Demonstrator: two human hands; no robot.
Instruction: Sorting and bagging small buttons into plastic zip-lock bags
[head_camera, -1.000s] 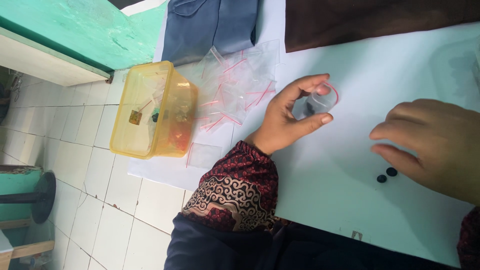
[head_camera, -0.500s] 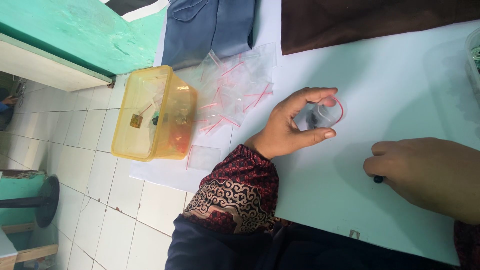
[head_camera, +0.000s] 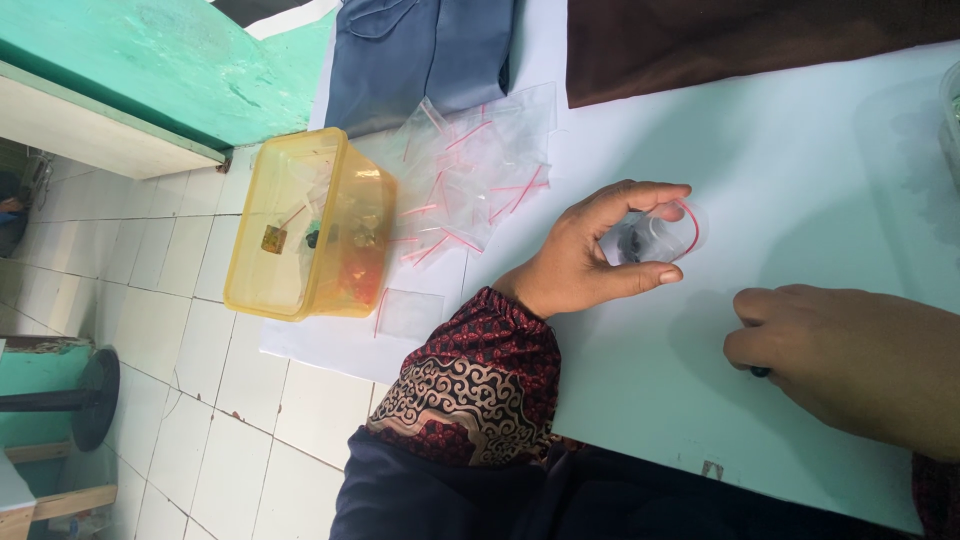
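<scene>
Holding small zip bag (head_camera: 660, 238), left hand (head_camera: 585, 262), white table (head_camera: 800, 150) perhaps open

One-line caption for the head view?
Left hand holds open a small clear bag; right hand picks a dark bead off the white table.

Small dark piece (head_camera: 761, 372), perhaps a bead, under right hand (head_camera: 850, 365)

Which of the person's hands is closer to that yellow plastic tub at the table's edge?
Left. The left hand, holding a small clear bag open, sits just beyond the yellow tub and the loose bags; the right hand is farther along the table.
</scene>
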